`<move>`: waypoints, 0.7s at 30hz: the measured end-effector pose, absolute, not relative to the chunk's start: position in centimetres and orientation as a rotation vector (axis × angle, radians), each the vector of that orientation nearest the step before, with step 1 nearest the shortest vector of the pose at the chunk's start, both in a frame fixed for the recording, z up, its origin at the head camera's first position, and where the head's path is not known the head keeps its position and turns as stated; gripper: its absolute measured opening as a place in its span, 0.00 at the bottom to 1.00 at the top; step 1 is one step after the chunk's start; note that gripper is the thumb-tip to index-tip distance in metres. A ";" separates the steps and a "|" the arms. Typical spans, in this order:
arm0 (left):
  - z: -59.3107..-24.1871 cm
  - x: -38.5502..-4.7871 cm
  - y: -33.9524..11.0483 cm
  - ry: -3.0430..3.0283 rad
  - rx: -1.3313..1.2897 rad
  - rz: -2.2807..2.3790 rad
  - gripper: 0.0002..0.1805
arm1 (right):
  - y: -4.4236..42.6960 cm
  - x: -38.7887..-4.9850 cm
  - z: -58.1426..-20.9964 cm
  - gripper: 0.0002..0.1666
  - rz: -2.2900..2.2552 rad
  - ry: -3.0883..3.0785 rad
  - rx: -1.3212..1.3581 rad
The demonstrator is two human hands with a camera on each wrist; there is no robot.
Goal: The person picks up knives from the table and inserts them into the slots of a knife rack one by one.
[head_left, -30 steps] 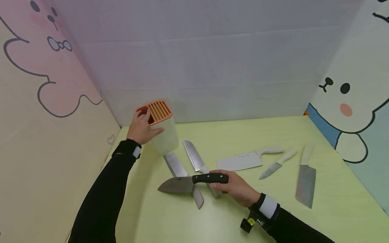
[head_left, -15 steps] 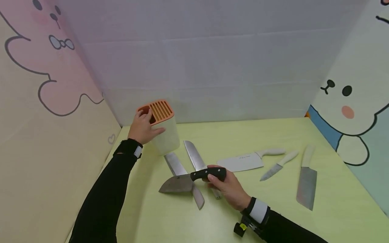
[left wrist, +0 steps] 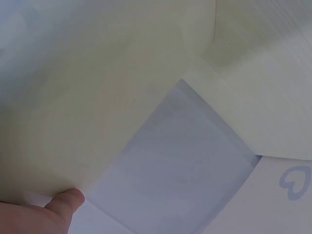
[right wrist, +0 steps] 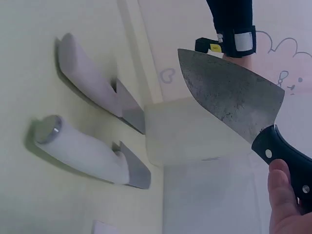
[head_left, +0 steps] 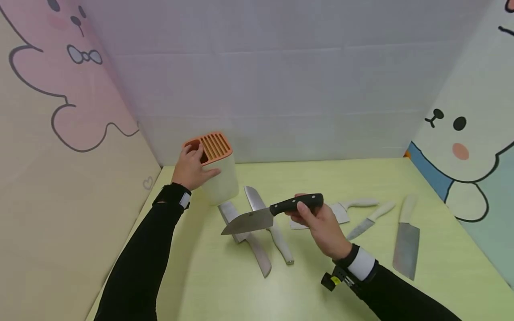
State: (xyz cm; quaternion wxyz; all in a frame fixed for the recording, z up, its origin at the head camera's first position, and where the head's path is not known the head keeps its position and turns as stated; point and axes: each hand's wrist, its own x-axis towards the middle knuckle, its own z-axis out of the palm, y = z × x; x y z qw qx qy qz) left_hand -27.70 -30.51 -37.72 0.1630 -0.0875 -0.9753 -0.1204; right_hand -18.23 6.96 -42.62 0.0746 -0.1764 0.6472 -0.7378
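My right hand (head_left: 321,225) grips the black riveted handle of a broad-bladed kitchen knife (head_left: 250,222), held above the table with its blade pointing left. In the right wrist view the knife's blade (right wrist: 229,92) shows dark specks. My left hand (head_left: 192,169) holds a cream knife block (head_left: 222,178) by its orange slotted top, fingers hooked into the wide opening and thumb on the outer wall. Beneath the held blade lie a white-handled cleaver (head_left: 259,254) and a white-handled knife (head_left: 281,243), each partly covered. In the left wrist view only a fingertip (left wrist: 68,200) shows against the block.
On the right of the pale yellow table (head_left: 321,290) lie a wide cleaver (head_left: 341,214), partly behind my right hand, a small paring knife (head_left: 363,226) and another cleaver (head_left: 406,245). A grey-white back wall (head_left: 281,98) and printed side panels (head_left: 80,200) enclose the table.
My right hand has raised the black-handled knife off the table and moved it slightly right, its thumb now over the handle. My left hand stays on the knife block.
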 end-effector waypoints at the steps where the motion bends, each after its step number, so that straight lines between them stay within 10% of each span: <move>1: -37.8 -27.7 -30.5 -2.779 -0.248 -0.344 0.55 | 7.2 -18.5 -42.1 0.29 -2.232 1.947 -0.545; 21: -38.3 -28.4 -29.9 -2.798 -0.227 -0.355 0.55 | 5.9 -24.3 -25.5 0.24 -1.934 2.436 -1.094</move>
